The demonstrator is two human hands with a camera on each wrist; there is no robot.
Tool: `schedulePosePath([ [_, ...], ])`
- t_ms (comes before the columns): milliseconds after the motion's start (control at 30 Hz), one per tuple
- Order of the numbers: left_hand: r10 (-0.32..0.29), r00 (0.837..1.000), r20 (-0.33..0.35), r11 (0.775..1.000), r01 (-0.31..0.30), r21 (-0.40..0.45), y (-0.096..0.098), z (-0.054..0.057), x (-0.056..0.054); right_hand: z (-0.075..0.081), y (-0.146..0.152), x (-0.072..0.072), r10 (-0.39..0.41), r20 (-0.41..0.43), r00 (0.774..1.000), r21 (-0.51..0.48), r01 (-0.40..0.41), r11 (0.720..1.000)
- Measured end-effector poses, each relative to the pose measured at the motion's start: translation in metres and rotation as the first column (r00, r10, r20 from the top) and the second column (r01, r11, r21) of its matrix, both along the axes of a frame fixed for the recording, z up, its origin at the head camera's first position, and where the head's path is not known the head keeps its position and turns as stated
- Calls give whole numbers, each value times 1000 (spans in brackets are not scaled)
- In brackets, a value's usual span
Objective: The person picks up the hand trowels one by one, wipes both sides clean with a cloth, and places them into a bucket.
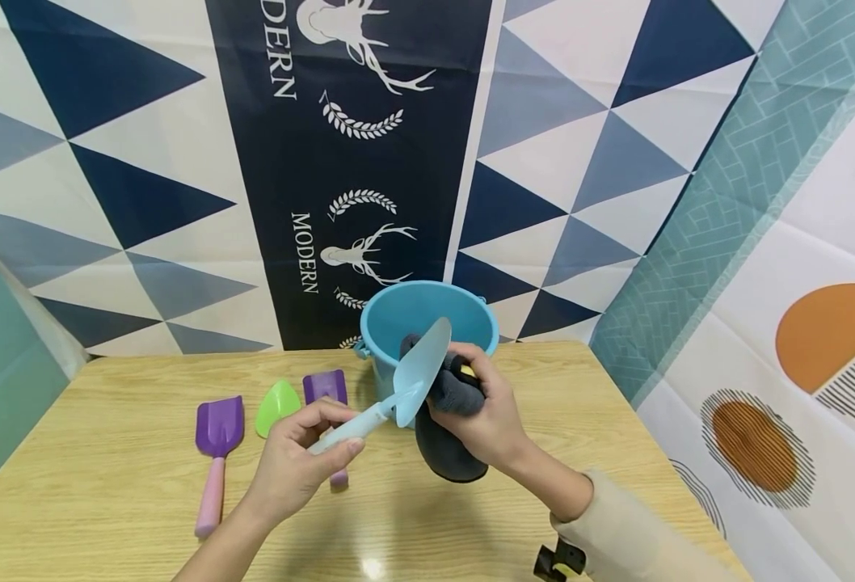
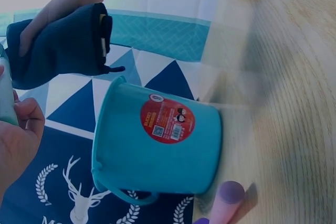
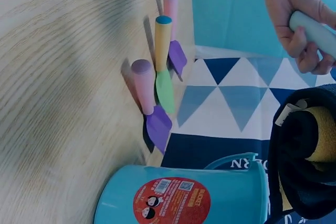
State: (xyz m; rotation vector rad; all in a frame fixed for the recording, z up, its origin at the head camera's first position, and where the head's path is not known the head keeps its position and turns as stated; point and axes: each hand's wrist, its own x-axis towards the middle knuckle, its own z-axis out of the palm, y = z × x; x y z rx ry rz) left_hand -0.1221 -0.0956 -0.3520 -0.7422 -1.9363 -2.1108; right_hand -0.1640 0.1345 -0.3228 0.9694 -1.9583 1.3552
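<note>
My left hand [image 1: 300, 465] grips the handle of a pale blue toy trowel [image 1: 422, 368], its blade tilted up to the right. In my right hand [image 1: 491, 414] is a bunched dark cloth [image 1: 451, 453] with a yellow inner side, held against or just behind the blade; whether they touch I cannot tell. The right wrist view shows that cloth [image 3: 294, 145] rolled up, with a small white tag. Both hands are in the air in front of a blue bucket [image 1: 409, 305], which stands upright and bears a round red label [image 2: 168, 119].
Left of the bucket, a purple shovel [image 1: 220, 424] with a pink handle, a green trowel [image 1: 278, 408] and a second purple shovel [image 1: 326, 386] lie on the wooden table [image 1: 136, 453]. A patterned cloth wall [image 1: 355, 162] rises behind the table's far edge.
</note>
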Motion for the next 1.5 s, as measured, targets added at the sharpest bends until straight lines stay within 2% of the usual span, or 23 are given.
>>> schedulePosePath([
  [133, 4, 1000, -7, 1000, -4, 6, 0, 0, 1, 1, 3, 0, -4, 20, 1000, -2, 4, 1000],
  [333, 15, 1000, 22, 1000, -14, -9, -3, -3, 1, 16, 7, -1, -48, -16, 999, -143, 46, 989],
  [467, -3, 999, 32, 1000, 4, -21, -4, -4, 1, 21, 7, 0, -44, -5, 999, -172, 43, 984],
  [700, -32, 999, 1, 999, 32, -6, -1, -2, 0, 12, 4, 0, 5, 41, 999, -102, -1, 995],
  [833, -37, 999, -17, 999, 37, 1, 0, 2, 0, 7, 2, 1, 5, 85, 996, -41, -2, 999],
  [1033, -31, 999, -39, 999, 31, 9, 2, 3, 0, -2, 1, 4, 17, 123, 992, 61, -25, 998],
  [1167, -10, 1000, -24, 1000, 10, 7, 2, 2, 0, -4, 4, 3, 1, 116, 993, 85, -11, 996],
  [1333, 58, 998, 25, 998, -58, -13, -2, -1, -1, 4, 7, 0, -38, 65, 997, -19, 39, 999],
  [1500, 131, 990, 46, 990, -128, -60, -4, -3, -1, 16, 7, 1, -106, -40, 994, -187, 97, 978],
])
